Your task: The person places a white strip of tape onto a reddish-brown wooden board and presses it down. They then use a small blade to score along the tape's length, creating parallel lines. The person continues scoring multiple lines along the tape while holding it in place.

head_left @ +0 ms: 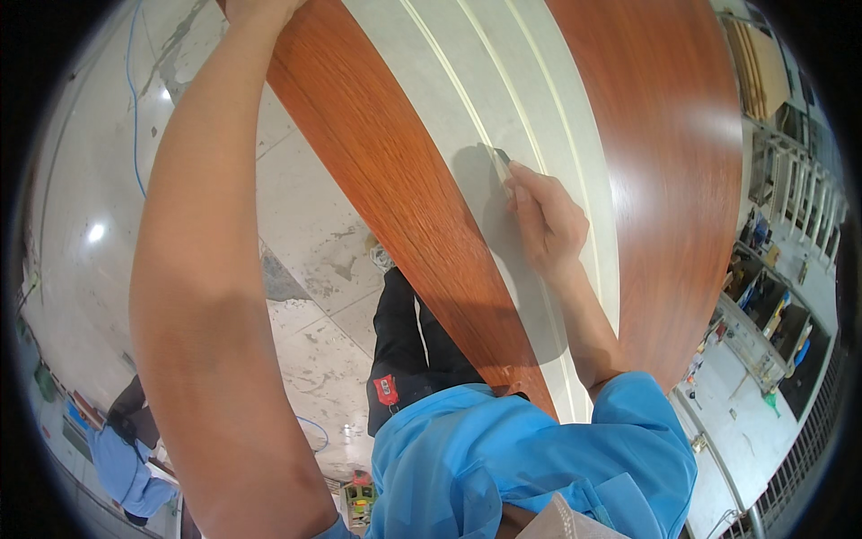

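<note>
A large panel lies in front of me, with reddish-brown wood-grain bands [386, 180] [664, 180] on both sides of a pale grey middle section [431, 90]. Thin cream strips [507, 67] run lengthwise along the grey part. My right hand [552, 220] is closed over the grey section, pinching a small dark flat-tipped tool [502, 155] whose end meets one strip. Its exact kind is mostly hidden by my fingers. My left arm reaches far forward, and my left hand [265, 7] is at the panel's left edge, its fingers cut off by the picture's top.
Below the panel is a pale, stained tile floor [319, 368] with a blue hose [135, 99] at left. Another person in blue [130, 463] is at lower left. On the right stand a workbench [745, 440], shelves with tools [777, 314] and stacked boards [754, 67].
</note>
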The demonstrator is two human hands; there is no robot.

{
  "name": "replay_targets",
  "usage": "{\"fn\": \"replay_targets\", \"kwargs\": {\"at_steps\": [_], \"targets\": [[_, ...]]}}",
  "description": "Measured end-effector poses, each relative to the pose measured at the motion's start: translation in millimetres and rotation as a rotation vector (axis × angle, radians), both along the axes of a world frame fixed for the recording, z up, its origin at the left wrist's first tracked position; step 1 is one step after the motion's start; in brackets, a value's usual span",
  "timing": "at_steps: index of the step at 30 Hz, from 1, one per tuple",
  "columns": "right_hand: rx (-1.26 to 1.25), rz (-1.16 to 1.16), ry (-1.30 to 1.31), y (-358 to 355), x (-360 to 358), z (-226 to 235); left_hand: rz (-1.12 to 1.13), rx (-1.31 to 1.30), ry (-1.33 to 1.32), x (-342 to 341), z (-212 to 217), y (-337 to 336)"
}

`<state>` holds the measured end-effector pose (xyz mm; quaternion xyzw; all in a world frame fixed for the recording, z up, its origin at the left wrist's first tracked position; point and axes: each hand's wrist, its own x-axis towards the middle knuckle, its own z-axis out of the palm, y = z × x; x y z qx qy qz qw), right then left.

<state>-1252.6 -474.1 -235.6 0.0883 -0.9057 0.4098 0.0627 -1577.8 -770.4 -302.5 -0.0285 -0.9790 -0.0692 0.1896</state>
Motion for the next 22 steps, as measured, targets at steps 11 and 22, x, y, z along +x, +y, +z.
{"fn": "replay_targets", "kwargs": {"at_steps": [11,22], "targets": [[0.000,0.004,0.011,5,7,-3,-0.013,0.006,-0.005,-2,-3,-2],[0.002,0.017,0.013,9,17,-4,-0.009,0.030,-0.060,0,7,-1]]}}
